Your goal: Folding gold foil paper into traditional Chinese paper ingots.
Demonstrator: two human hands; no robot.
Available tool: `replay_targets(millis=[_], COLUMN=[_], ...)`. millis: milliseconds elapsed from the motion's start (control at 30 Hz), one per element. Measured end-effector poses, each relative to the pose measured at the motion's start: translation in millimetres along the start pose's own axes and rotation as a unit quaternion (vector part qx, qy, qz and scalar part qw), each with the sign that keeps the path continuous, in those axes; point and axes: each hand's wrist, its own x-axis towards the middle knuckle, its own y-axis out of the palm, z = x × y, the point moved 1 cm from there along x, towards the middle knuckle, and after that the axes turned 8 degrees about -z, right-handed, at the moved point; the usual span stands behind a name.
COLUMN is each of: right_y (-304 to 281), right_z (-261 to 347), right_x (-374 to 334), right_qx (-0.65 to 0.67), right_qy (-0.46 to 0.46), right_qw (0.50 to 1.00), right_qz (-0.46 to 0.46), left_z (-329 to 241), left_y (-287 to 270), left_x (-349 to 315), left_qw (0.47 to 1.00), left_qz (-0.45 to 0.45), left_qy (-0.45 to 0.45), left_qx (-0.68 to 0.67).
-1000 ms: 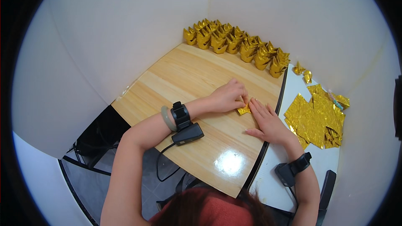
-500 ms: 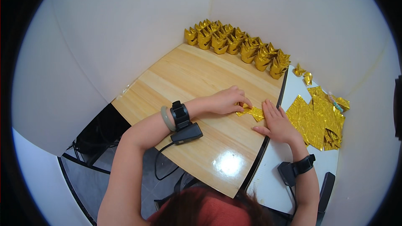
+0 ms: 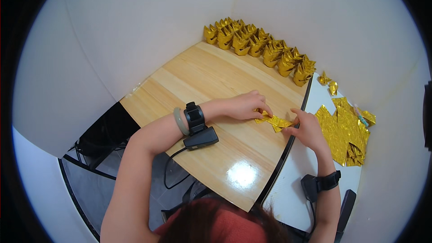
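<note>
A small folded piece of gold foil paper [image 3: 278,123] lies on the wood-grain table [image 3: 216,83], between my two hands near the table's right edge. The fingers of my left hand [image 3: 253,105] are curled down and pinch its left end. My right hand [image 3: 307,128] grips the right end between thumb and fingers, close to the dark seam. Parts of the paper are covered by the fingertips of both hands.
Rows of folded gold paper shapes [image 3: 241,44] line the table's back edge. Right of the seam, a white surface [image 3: 285,193] bears a pile of flat gold sheets [image 3: 335,128] and two small gold pieces [image 3: 333,88]. Light walls enclose the far sides.
My right hand, flat with fingers stretched out before, has curled and now pinches the paper's right end. The left hand stays at the other end.
</note>
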Motion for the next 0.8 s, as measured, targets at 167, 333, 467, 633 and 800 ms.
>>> replay_targets(millis=[167,333,467,633,800], right_y=[2,25,16,31,30], right_z=[4,20,32,32,43], right_x=[4,-3,-5,-16,-18], right_qx=[0.251,0.277,0.202,0.024,-0.019], right_qy=[0.100,-0.082,-0.111,-0.230,-0.209], right_qw=[0.963,0.957,0.964,0.966,0.970], right_qz=[-0.014,0.031,0.130,0.113,0.121], left_z=[-1,3,5,6,10], left_y=[0,2,3,4,7], left_x=[0,0,-2,5,13], left_qw=[1.000,0.999,0.994,0.995,0.985], left_qz=[0.015,-0.042,-0.078,-0.092,-0.105], left_qy=[-0.015,-0.011,-0.042,-0.037,-0.139], left_qx=[-0.002,-0.028,-0.069,-0.018,-0.022])
